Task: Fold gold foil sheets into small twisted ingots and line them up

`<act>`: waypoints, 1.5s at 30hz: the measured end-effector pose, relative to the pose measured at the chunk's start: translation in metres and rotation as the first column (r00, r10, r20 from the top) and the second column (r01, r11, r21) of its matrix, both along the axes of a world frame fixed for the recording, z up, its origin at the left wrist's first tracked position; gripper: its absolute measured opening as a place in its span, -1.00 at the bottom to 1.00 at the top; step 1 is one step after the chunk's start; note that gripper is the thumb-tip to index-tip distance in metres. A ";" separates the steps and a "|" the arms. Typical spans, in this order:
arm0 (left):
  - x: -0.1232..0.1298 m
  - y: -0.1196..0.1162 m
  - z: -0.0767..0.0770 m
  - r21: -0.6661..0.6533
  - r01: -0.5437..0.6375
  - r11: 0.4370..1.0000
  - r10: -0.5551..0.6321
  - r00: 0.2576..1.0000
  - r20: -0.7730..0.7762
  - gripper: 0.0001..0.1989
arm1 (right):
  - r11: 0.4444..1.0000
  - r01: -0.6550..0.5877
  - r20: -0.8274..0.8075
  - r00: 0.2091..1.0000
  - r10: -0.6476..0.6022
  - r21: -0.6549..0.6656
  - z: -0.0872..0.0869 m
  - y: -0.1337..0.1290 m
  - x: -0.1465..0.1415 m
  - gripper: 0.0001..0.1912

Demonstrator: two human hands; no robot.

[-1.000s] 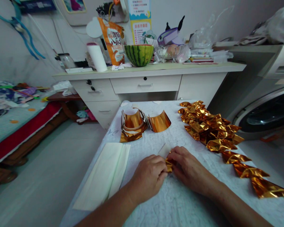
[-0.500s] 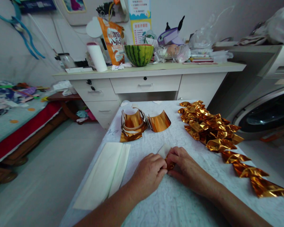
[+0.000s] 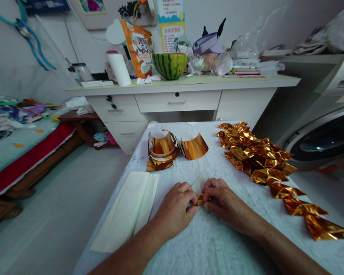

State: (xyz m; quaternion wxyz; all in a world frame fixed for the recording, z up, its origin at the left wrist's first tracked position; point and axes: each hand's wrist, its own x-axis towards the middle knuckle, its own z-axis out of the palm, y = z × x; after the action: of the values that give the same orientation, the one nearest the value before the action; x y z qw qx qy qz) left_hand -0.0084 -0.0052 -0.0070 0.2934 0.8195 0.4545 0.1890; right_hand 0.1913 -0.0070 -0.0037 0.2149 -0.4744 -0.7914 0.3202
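Near the middle of the cloth-covered table, a small piece of gold foil point(image 3: 200, 198) shows between my two hands. My left hand point(image 3: 176, 208) pinches its left end, and my right hand point(image 3: 225, 204) has its fingers closed on the right part. A pale paper piece point(image 3: 199, 183) lies just behind the fingers. White paper sheets point(image 3: 123, 210) are to the left of my left hand. Curled gold foil sheets point(image 3: 163, 147) stand farther back, beside a separate curved sheet point(image 3: 195, 147). Folded gold foil pieces point(image 3: 258, 152) are heaped and lined up along the right.
Behind the table point(image 3: 229, 252) stands a white desk point(image 3: 177, 101) bearing a half watermelon point(image 3: 169, 65), an orange bag point(image 3: 139, 49) and a white roll point(image 3: 119, 68). A washing machine point(image 3: 332, 110) is at the right and a bed point(image 3: 25, 152) at the left.
My left hand has shifted slightly left, opening a small gap between the hands where more gold foil shows. The whole view has moved a little.
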 end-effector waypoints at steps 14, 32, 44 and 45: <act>-0.002 0.000 0.002 0.011 -0.015 1.000 0.016 1.000 -0.007 -0.88 | 0.999 0.021 0.051 0.998 -0.023 0.038 -0.001 0.000 -0.005 -0.88; 0.004 -0.003 -0.004 -0.010 -0.162 0.987 0.162 0.986 0.050 -0.89 | 0.987 0.133 0.088 0.986 -0.142 0.093 -0.011 0.001 -0.014 -0.85; 0.007 -0.005 -0.005 0.058 -0.164 0.985 0.166 0.986 -0.025 -0.87 | 0.982 0.140 0.125 0.980 -0.156 0.127 -0.010 0.000 -0.017 -0.84; 0.008 -0.005 -0.005 0.062 -0.166 0.984 0.169 0.985 -0.032 -0.87 | 0.981 0.140 0.128 0.979 -0.156 0.132 -0.010 0.000 -0.017 -0.84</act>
State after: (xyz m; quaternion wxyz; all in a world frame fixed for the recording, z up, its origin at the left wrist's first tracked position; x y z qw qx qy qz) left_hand -0.0005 -0.0099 -0.0122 0.2434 0.7902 0.5214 0.2110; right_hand 0.1743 -0.0068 -0.0140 0.2118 -0.5389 -0.7848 0.2208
